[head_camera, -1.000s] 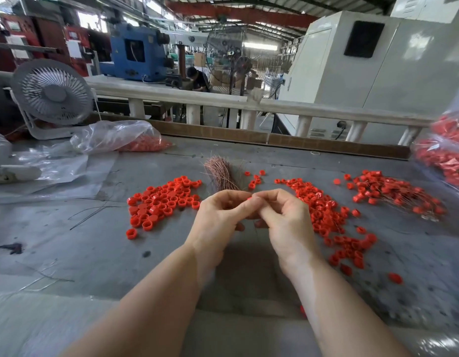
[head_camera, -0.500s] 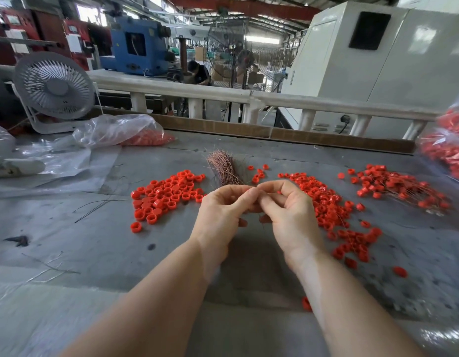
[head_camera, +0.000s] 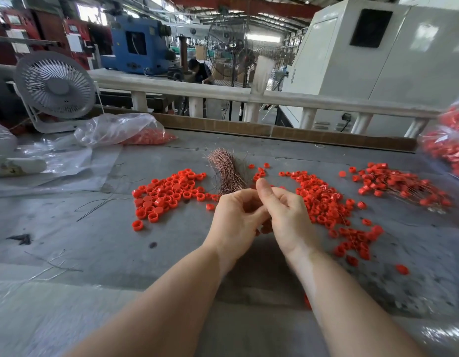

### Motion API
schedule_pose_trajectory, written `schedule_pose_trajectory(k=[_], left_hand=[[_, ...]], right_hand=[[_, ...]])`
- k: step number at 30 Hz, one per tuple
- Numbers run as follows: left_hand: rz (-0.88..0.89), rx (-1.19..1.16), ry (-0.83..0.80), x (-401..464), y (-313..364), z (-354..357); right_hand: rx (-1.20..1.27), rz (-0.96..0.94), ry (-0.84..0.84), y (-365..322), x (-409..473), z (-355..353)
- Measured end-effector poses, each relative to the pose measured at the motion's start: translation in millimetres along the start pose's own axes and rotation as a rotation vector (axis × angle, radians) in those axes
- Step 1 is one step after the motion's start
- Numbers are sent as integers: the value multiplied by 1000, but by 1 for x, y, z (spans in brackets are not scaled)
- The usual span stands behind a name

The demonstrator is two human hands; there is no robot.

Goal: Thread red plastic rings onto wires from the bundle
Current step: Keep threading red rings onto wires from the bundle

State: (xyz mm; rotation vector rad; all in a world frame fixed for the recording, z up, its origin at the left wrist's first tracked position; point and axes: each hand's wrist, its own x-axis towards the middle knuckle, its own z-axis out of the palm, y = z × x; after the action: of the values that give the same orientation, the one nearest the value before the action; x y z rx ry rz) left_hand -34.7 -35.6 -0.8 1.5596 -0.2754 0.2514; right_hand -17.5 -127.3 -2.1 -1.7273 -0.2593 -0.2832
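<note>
My left hand (head_camera: pixel 237 217) and my right hand (head_camera: pixel 283 215) meet over the middle of the grey table (head_camera: pixel 94 240), fingers curled together. Bits of red ring (head_camera: pixel 265 229) show under the fingers of my left hand. My right hand pinches a thin wire (head_camera: pixel 337 212) that trails off to the right; its thumb points up. Just behind the hands lies the copper wire bundle (head_camera: pixel 227 168). Loose red rings lie in a pile on the left (head_camera: pixel 169 191) and a pile on the right (head_camera: pixel 323 199). Rings on wires (head_camera: pixel 403 186) lie at the far right.
A white fan (head_camera: pixel 56 83) stands at the back left, beside a clear bag of red rings (head_camera: pixel 125 130). Another bag of rings (head_camera: pixel 452 145) sits at the right edge. Loose dark wires (head_camera: pixel 99 204) lie left of the piles. A white rail (head_camera: pixel 274 99) borders the back.
My hands have stayed together above the table. The right thumb has lifted and now points up, and the right hand has turned a little over the left.
</note>
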Motion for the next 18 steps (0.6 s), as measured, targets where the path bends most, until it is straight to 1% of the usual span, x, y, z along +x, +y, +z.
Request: schedule_pose_trajectory(k=[3,8,18], left_hand=[[16,27,5,-1,0,2],[-6,12,19,0,-1,3],[-40,-26,14,-1,-1,4]], right_hand=[[-101,-34,52,-1,-1,-1],[-214,-128,115,-3,0,-4],[-288,-161,139,-6,-1,-5]])
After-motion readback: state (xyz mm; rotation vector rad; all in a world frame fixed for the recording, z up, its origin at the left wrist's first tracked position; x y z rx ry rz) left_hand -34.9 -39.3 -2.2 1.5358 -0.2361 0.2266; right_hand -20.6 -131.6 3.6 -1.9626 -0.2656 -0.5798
